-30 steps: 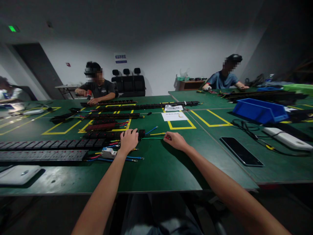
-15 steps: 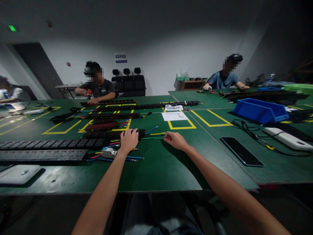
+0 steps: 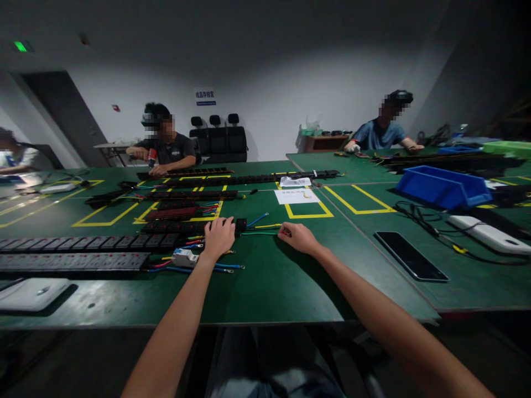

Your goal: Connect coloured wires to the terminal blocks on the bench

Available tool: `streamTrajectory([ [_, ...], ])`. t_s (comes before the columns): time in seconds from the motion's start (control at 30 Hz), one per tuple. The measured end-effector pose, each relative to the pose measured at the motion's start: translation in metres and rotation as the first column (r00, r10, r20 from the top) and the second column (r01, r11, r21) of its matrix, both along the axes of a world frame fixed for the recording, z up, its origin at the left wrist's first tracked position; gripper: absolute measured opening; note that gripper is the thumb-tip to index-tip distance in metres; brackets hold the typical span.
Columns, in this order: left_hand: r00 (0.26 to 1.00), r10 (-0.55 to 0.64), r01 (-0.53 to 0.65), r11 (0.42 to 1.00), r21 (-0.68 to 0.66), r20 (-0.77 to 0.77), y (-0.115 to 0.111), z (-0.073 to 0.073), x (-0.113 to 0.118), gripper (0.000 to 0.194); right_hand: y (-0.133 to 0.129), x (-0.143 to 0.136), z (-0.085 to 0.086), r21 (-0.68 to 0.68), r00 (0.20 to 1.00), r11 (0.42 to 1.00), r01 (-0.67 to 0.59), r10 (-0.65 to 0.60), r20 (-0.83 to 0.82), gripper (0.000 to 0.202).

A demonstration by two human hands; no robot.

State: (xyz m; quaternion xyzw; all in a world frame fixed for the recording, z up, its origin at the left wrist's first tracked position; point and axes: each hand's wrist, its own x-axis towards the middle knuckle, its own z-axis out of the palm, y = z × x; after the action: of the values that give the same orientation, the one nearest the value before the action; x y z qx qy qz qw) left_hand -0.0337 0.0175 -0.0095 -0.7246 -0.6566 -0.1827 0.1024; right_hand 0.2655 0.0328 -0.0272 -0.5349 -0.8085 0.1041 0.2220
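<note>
Your left hand (image 3: 219, 240) lies over the black socket strip (image 3: 166, 228), its grip's closure unclear, and the strip runs lengthwise along the bench (image 3: 265, 298) toward your right hand (image 3: 296, 236), whose grip pinches the green wire (image 3: 261, 234) beyond its near end.

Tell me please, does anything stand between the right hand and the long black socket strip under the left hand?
Nothing visible blocks the way: between the right hand and the long black socket strip run only a thin green wire and a thin yellow wire, reaching its fingers.
</note>
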Motion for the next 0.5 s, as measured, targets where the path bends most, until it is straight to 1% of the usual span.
streamTrajectory([
  [0.5, 1.0, -0.009, 0.009, 1.0, 0.002, 0.007, 0.0001, 0.0, -0.0001, 0.047, 0.0009, 0.0009, -0.0012, -0.004, 1.0, 1.0, -0.004, 0.004, 0.001, 0.013],
])
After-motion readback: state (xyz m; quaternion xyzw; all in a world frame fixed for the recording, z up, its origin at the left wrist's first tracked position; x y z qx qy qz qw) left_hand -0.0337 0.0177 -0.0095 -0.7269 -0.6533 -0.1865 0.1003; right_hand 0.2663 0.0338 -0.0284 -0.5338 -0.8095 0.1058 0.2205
